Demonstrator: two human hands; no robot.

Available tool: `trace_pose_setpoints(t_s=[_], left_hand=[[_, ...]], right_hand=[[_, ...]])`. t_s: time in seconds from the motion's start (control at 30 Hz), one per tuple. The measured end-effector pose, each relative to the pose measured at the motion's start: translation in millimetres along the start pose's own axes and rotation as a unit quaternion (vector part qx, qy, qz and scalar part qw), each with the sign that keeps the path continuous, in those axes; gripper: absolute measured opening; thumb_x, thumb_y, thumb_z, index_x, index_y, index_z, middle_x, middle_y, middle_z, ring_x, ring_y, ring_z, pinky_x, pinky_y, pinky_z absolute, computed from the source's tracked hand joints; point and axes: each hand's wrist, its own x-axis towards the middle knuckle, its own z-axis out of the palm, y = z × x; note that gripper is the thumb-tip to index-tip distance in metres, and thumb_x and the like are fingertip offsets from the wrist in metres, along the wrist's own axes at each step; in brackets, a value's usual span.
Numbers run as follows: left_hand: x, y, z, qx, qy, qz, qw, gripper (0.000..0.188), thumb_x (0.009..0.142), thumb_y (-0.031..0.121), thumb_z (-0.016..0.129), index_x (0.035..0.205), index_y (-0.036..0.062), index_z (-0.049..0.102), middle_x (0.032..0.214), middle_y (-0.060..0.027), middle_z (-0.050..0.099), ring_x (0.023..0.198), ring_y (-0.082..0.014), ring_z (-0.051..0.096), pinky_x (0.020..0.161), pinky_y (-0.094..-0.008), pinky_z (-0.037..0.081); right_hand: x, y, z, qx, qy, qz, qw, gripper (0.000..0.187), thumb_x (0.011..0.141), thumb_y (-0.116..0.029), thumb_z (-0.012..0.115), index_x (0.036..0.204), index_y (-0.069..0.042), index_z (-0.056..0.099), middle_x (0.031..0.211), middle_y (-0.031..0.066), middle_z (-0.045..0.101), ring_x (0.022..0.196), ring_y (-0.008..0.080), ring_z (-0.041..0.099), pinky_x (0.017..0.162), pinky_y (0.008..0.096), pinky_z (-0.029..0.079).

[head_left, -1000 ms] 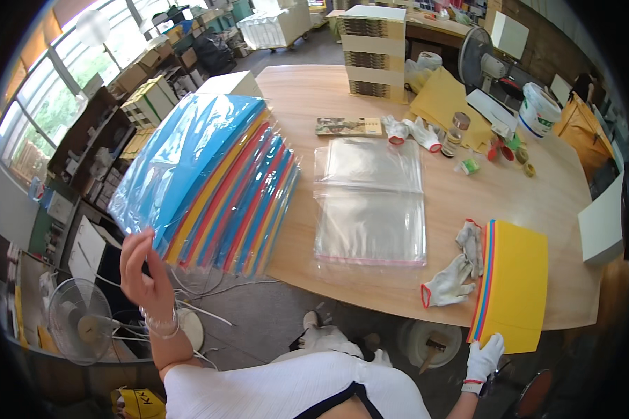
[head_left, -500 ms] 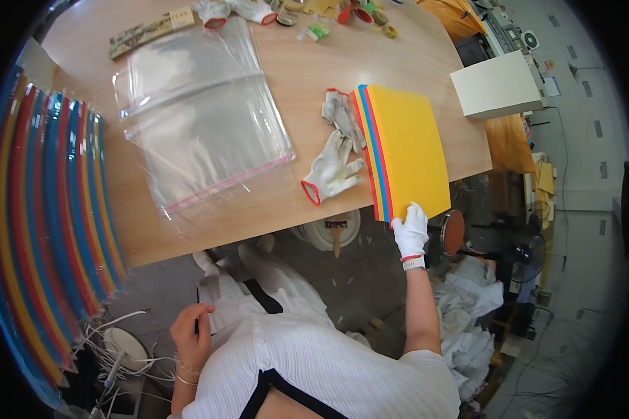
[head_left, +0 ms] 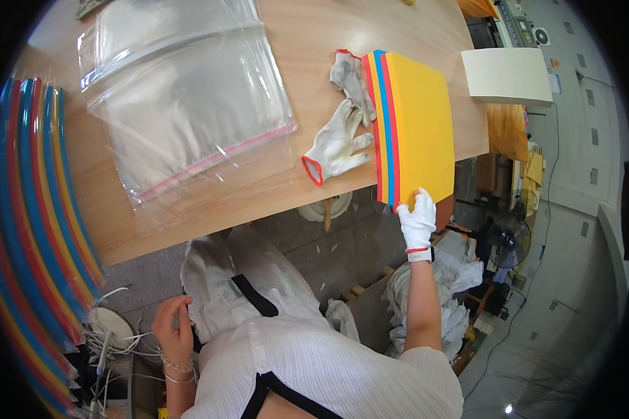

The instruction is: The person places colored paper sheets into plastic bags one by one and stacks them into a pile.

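Note:
My right hand (head_left: 418,216), in a white glove with a red hem, grips the near edge of a stack of thick sheets (head_left: 420,126). The top sheet is yellow, and red, blue and yellow layers show along its left side. The fingertips rest on top, with the thumb at the near left corner. My left hand (head_left: 174,327) is bare and held low by my left hip, away from the table. Its fingers are loosely bent and nothing shows in them. A used white glove (head_left: 335,146) and a greyer glove (head_left: 350,78) lie left of the stack.
Clear plastic bags (head_left: 195,126) with a pink edge lie on the wooden table (head_left: 314,42). Wrapped coloured sheets (head_left: 38,188) stand at the left. A pale block (head_left: 506,77) is at the right. Below are a bucket (head_left: 335,209), white sacks (head_left: 429,286) and a fan (head_left: 510,237).
The view has shifted, so items at the table's far edge have left it. My right hand stays on the stack's near edge. My left hand's fingers have straightened somewhat.

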Motion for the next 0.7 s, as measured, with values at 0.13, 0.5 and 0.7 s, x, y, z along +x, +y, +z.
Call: trace_pose_setpoints(t_s=[0.13, 0.5, 0.7], left_hand=[[1.1, -0.7, -0.3, -0.010, -0.012, -0.040, 0.999, 0.011, 0.083, -0.001, 0.049, 0.091, -0.0008, 0.057, 0.082, -0.0108, 0.062, 0.076, -0.0214, 0.058, 0.072, -0.0307, 0.044], [6.1, -11.5, 2.0, 0.003, -0.014, -0.028, 1.000, 0.012, 0.083, -0.001, 0.050, 0.092, -0.0012, 0.057, 0.084, -0.0114, 0.062, 0.077, -0.0224, 0.058, 0.071, -0.0306, 0.044], [8.3, -13.3, 2.8, 0.006, -0.010, -0.017, 1.000, 0.011, 0.081, -0.003, 0.051, 0.090, -0.0013, 0.058, 0.084, -0.0117, 0.062, 0.077, -0.0243, 0.059, 0.070, -0.0309, 0.046]], right_hand=[[0.0, 4.2, 2.2, 0.001, 0.000, -0.006, 1.000, 0.036, 0.067, -0.018, 0.062, 0.095, 0.003, 0.052, 0.111, 0.0205, 0.052, 0.099, 0.0363, 0.049, 0.086, 0.0420, 0.041], [1.9, 4.6, -2.5, 0.017, -0.022, 0.003, 1.000, 0.038, 0.067, -0.019, 0.062, 0.096, 0.005, 0.055, 0.112, 0.0203, 0.053, 0.101, 0.0351, 0.050, 0.088, 0.0405, 0.040], [2.3, 2.4, -3.9, 0.026, -0.024, 0.017, 0.999, 0.038, 0.067, -0.019, 0.062, 0.096, 0.006, 0.055, 0.112, 0.0208, 0.053, 0.102, 0.0351, 0.050, 0.089, 0.0401, 0.040]])
